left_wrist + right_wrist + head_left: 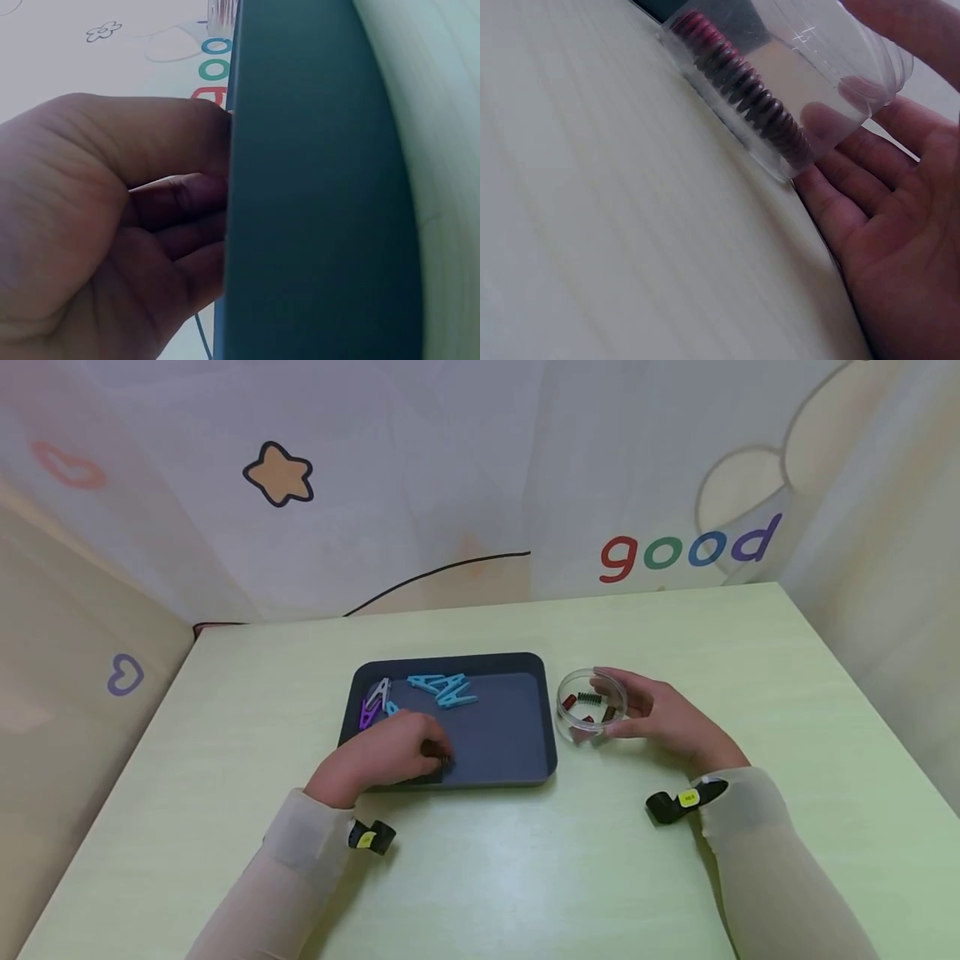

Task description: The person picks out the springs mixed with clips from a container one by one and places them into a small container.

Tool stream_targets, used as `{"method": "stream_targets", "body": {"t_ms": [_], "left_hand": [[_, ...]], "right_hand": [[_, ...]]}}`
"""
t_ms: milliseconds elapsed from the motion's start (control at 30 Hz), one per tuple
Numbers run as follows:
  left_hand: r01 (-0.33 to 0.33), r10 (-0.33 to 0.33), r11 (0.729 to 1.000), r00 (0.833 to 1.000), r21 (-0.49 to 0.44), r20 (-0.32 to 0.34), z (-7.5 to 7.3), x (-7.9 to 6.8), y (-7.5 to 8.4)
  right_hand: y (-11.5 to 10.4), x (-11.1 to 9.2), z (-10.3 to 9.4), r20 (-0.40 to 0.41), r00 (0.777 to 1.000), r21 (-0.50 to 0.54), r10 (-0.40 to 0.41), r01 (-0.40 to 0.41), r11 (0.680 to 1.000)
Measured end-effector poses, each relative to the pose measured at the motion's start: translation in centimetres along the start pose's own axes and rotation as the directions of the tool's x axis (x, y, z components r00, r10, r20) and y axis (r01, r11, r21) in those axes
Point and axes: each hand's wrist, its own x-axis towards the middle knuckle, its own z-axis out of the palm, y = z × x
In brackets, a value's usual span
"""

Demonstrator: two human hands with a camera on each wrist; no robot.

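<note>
My left hand (397, 750) reaches down into the near left part of a dark grey tray (517, 768). Its thumb and fingers are curled together around a small dark piece that looks like a spring (446, 762), mostly covered by the fingers. In the left wrist view the tray's wall (322, 180) hides the fingertips. To the right of the tray, my right hand (663, 714) grips a clear round container (562, 727) by its right side. Red and dark coil springs (742, 82) lie inside the container.
Light blue plastic clips (453, 692) lie at the tray's back. A purple clip (367, 714) and a whitish clip (379, 692) are at its left side, beside another blue one partly behind my left hand. The pale table (510, 877) ends at a printed curtain (450, 485).
</note>
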Motion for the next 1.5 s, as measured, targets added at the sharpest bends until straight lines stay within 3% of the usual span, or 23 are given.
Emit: {"method": "stream_targets", "body": {"t_ms": [200,600,1067,1267,1500], "left_hand": [[-0.002,0.002,1.000,1.000,-0.008,-0.020,-0.3,-0.1,0.2],[-0.068,0.066,0.998,0.995,-0.019,-0.079,-0.9,0.0,0.6],[-0.135,0.135,0.991,0.977,0.014,-0.167,-1.2,0.6,1.3],[-0.146,0.140,0.989,0.974,-0.021,-0.179,-1.1,0.9,2.1],[-0.165,0.155,0.986,0.964,-0.026,-0.217,-0.3,1.7,2.9]], "right_hand": [[0.0,0.1,0.0,-0.001,1.000,0.002,0.003,-0.003,1.000],[0.0,0.2,-0.1,0.004,1.000,-0.011,-0.016,0.016,1.000],[-0.5,0.3,-0.5,0.007,1.000,0.022,-0.010,0.010,1.000],[-0.3,0.3,-0.5,0.003,1.000,-0.020,-0.028,0.028,0.999],[-0.1,0.0,-0.1,0.006,1.000,0.019,-0.010,0.010,1.000]]}}
